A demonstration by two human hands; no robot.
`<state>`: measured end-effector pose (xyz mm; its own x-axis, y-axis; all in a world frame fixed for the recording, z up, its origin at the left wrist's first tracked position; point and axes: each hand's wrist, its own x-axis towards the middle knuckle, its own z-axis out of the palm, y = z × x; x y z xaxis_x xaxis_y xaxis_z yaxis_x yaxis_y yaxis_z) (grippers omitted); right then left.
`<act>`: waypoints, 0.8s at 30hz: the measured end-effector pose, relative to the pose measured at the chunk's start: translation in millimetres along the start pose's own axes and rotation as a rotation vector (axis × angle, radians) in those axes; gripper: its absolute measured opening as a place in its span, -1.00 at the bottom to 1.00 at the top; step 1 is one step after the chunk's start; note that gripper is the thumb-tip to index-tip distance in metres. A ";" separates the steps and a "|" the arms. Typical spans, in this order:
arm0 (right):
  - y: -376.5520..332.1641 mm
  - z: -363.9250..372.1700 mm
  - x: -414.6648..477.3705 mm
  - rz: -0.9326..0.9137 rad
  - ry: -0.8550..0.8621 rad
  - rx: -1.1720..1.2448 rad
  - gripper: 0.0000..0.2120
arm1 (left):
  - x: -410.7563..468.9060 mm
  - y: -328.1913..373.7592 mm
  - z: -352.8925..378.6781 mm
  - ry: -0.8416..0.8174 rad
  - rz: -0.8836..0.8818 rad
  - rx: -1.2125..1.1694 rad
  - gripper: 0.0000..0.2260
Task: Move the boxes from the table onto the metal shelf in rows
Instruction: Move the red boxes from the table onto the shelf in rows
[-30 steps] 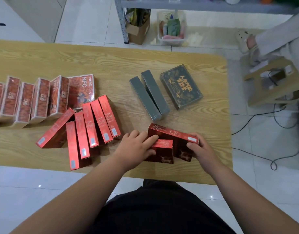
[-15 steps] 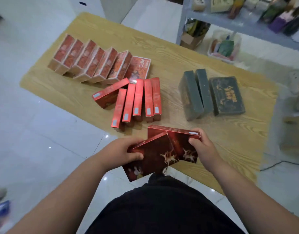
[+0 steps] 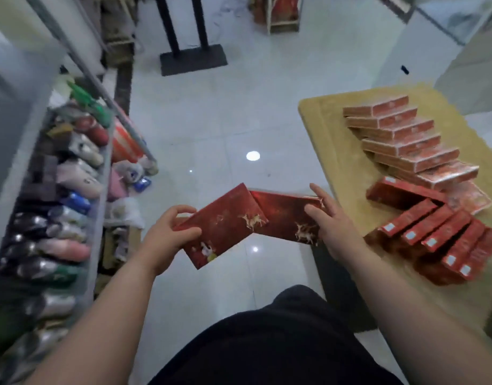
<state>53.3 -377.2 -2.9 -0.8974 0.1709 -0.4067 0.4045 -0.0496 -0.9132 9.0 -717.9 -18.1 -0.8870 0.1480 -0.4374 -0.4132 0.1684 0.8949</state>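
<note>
Two dark red boxes with deer prints are held over the floor in front of me. My left hand (image 3: pixel 168 236) grips the left box (image 3: pixel 228 226) at its lower left edge. My right hand (image 3: pixel 329 220) holds the right box (image 3: pixel 283 216) at its right end, thumb on the face and fingers behind. Their inner corners overlap. The wooden table (image 3: pixel 330 129) is at the right, with a row of leaning orange-red boxes (image 3: pixel 400 143) and several slim red boxes (image 3: pixel 436 237) on it. The metal shelf (image 3: pixel 100 195) runs along the left, blurred.
The shelf level below me is packed with bottles and packets (image 3: pixel 69 190). A black stand base (image 3: pixel 193 59) sits on the white tiled floor ahead. A wooden rack (image 3: pixel 280 15) stands at the far top. The floor between shelf and table is open tile.
I have lifted both dark red boxes off the table and turned left. The table has swung to the right of view and the shelf has come in at the left.
</note>
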 end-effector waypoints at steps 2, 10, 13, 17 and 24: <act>-15.8 35.3 25.0 -0.007 -0.077 -0.051 -0.55 | -16.5 -8.5 -36.2 0.221 0.002 -0.208 -0.62; -72.8 168.8 105.7 -0.046 -0.373 -0.256 -0.54 | -78.4 -25.8 -100.1 0.750 0.011 -0.564 -0.93; -92.5 214.7 127.3 -0.070 -0.540 -0.363 -0.60 | -99.4 -24.4 -105.4 0.907 -0.018 -0.633 -0.91; -112.5 268.7 140.3 -0.105 -0.780 -0.443 -0.69 | -125.9 -19.9 -97.7 1.135 -0.017 -0.734 -0.92; -179.0 394.0 105.0 -0.316 -1.222 -0.440 -0.56 | -204.1 36.2 -107.9 1.544 0.139 -0.690 -0.89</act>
<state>-182.8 -738.1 108.2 -0.4500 -0.8799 -0.1526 -0.0329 0.1871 -0.9818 152.8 -847.2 113.1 -0.1090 -0.9637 -0.2436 0.0427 -0.2494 0.9675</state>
